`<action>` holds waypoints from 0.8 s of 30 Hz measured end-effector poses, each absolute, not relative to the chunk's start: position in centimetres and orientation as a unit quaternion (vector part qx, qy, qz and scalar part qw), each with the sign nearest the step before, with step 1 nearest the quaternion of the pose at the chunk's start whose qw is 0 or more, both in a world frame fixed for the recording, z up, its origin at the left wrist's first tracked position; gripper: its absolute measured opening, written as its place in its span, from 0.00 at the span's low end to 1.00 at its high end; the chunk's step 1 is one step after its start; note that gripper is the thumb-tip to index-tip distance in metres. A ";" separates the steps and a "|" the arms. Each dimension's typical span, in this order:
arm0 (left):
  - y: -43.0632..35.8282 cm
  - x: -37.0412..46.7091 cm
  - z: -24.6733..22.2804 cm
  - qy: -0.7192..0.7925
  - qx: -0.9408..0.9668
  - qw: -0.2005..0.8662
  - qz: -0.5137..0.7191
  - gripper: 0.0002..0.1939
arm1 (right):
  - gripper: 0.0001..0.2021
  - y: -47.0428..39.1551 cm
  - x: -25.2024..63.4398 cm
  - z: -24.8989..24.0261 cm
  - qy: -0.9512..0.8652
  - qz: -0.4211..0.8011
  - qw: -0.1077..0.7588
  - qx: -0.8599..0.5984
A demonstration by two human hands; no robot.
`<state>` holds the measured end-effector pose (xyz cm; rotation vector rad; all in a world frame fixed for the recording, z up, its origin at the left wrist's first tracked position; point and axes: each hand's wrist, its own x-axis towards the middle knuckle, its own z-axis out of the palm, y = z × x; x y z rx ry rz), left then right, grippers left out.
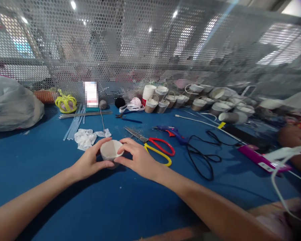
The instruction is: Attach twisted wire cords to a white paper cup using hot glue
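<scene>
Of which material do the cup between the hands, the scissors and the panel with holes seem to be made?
Cup: probably paper, matte; its wall looks thin and pale.
Scissors: blades seemingly metal, grey with some shine; red and yellow handles probably plastic, smooth and evenly coloured.
Panel: likely metal, grey with slight sheen and regular round holes; plastic cannot be excluded.

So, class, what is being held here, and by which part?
A small cup: the left hand grips its outer side, the right hand its rim and wall opposite.

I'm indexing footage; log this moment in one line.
left hand, right hand: holding pale grey round cup | nearby: red and yellow handled metal scissors
</scene>
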<state>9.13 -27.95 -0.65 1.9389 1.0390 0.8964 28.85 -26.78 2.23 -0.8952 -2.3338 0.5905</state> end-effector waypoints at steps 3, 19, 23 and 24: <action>-28.0 9.2 -0.7 0.414 0.735 0.396 0.363 0.31 | 0.07 -26.7 28.9 2.2 -0.872 0.231 0.280 -0.329; -18.3 1.9 5.0 0.661 0.744 -0.033 0.090 0.13 | 0.09 -16.6 31.9 5.2 -0.805 -0.008 0.244 -0.541; -14.3 -1.3 4.0 0.693 0.717 -0.067 0.038 0.13 | 0.09 -15.4 31.4 4.3 -0.813 -0.001 0.239 -0.532; -13.7 -1.8 3.6 0.692 0.718 -0.069 0.027 0.12 | 0.09 -15.6 31.0 4.4 -0.813 -0.003 0.250 -0.526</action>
